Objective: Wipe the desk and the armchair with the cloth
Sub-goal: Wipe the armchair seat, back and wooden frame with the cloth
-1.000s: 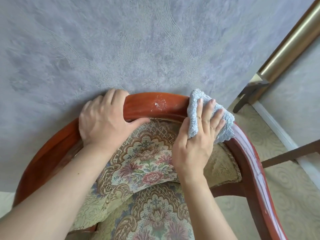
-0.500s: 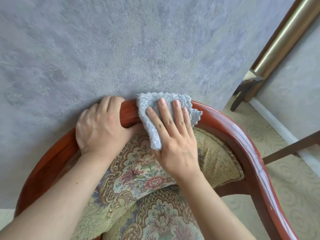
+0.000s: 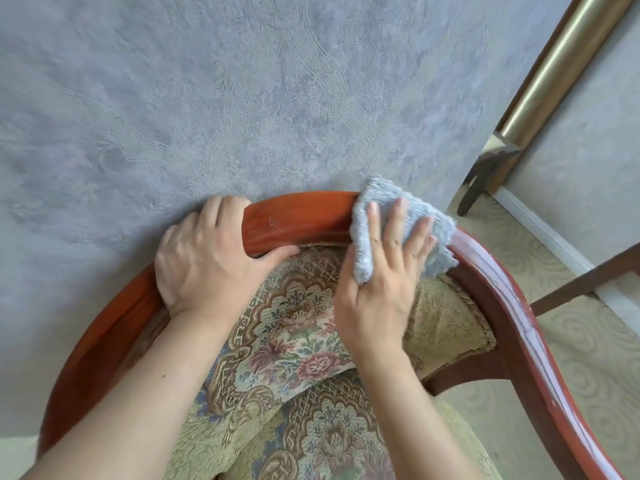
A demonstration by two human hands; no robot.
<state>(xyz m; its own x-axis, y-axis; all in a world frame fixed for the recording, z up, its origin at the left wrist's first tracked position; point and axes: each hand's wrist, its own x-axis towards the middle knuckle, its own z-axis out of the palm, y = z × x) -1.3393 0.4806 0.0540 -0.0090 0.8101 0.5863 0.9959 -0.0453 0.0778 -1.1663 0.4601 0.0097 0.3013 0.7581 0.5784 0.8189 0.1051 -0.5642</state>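
1. The fingers (image 3: 396, 220) of the right hand (image 3: 377, 289) are straight and spread out. They press flat on the cloth (image 3: 363, 251), which lies over the top rail of the armchair (image 3: 311, 216), on its right side.
2. The left hand (image 3: 207, 258) grips the same rail more to the left. Its fingers curl over the far edge and the thumb hooks under the near edge. It looks like it keeps the chair steady.
3. I think the step now is wiping the wooden rail of the armchair. No desk can be seen here.
4. Next, I think the cloth has to slide along the curve, down the right arm of the chair. That arm has pale, dusty-looking streaks. The hand must keep pressing so the cloth does not slip off.
5. The cloth is soft, fluffy and light blue. The wood is red-brown, smooth, shiny and round like a bow.
6. The cushion (image 3: 294, 327) is woven, with flowers in green, pink and brown.
7. Behind the chair is a grey-blue wall (image 3: 242, 98) with bumpy swirls. The carpet (image 3: 571, 358) has pale swirls too.
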